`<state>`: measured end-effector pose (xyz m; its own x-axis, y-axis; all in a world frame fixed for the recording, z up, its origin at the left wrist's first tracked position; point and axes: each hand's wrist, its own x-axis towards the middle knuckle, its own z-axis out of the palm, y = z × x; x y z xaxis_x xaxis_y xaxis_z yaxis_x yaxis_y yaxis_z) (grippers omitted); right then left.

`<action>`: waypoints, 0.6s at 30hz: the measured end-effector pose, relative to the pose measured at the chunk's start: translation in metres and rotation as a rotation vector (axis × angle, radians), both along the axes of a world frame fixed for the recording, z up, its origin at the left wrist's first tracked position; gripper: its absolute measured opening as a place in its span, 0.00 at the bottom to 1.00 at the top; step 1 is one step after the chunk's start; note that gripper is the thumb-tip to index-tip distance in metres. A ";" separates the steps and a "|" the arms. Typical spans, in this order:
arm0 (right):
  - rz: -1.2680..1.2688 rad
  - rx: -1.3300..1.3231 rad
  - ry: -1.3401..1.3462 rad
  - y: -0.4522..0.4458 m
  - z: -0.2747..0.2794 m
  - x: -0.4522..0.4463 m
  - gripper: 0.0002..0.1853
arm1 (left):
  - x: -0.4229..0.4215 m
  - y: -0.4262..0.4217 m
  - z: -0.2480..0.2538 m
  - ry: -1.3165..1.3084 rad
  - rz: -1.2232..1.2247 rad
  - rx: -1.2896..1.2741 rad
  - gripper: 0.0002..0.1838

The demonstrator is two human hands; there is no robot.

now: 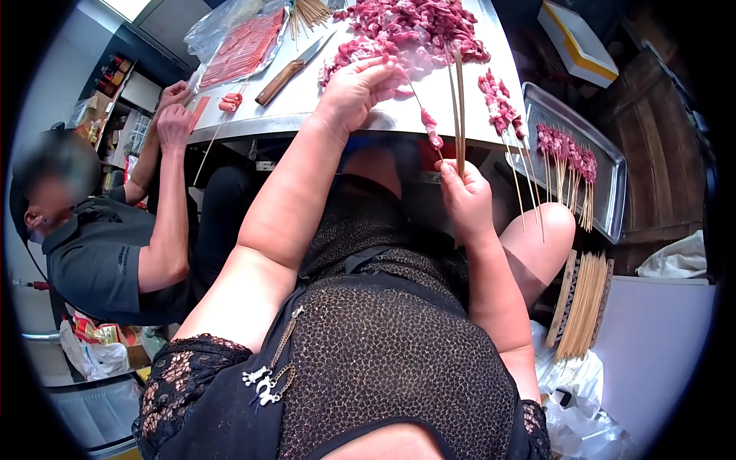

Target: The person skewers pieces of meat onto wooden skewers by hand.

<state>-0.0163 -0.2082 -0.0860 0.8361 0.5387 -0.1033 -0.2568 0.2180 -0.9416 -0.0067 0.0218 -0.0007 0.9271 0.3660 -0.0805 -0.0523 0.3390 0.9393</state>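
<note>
The right grip (pixel 465 198) holds one part-loaded skewer (pixel 430 129) and the spare skewers (pixel 459 107) at the near edge of the counter (pixel 291 107). The left grip (pixel 354 92) is narrow, apparently pinching a meat piece (pixel 401 74) beside the meat pile (pixel 414 34). I judge that misalignment could drive the point into the left grip. I count one knife (pixel 295 70) and one tray (pixel 571 115); overlapping spare skewers prevent a count.

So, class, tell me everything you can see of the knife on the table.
The knife has a brown handle that looks wooden and a grey, metal-looking blade tapering to a point. It lies flat on the white tabletop, slanted, handle toward the near edge and tip pointing away and to the right. It sits between the pinkish-red sticks and the raw meat pile, seemingly touching only the tabletop.
</note>
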 end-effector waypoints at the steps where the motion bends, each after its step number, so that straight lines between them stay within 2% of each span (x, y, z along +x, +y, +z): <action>1: -0.012 -0.005 -0.007 0.000 -0.001 0.000 0.07 | -0.001 -0.003 0.003 0.004 -0.003 -0.002 0.12; 6: -0.042 0.007 0.013 0.000 -0.004 0.001 0.07 | 0.002 0.004 -0.002 -0.036 0.041 0.266 0.11; 10: -0.046 -0.023 -0.005 0.000 -0.003 0.002 0.07 | 0.001 0.001 0.002 -0.059 0.037 0.249 0.12; 12: -0.043 -0.031 -0.010 -0.001 0.001 0.000 0.07 | 0.000 -0.004 0.003 -0.077 0.012 0.044 0.13; 14: -0.007 -0.044 -0.061 -0.001 0.003 -0.002 0.07 | -0.001 -0.002 -0.002 -0.089 -0.019 0.006 0.14; 16: 0.004 -0.054 -0.073 -0.001 0.003 -0.003 0.07 | -0.004 -0.006 -0.004 -0.096 -0.109 -0.165 0.14; 18: 0.012 -0.064 -0.081 -0.002 0.002 -0.003 0.08 | -0.006 -0.010 -0.006 -0.091 -0.126 -0.168 0.15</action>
<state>-0.0196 -0.2098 -0.0838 0.8368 0.5430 -0.0699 -0.1811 0.1541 -0.9713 -0.0130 0.0120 -0.0066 0.9709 0.2353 -0.0442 -0.0819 0.4999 0.8622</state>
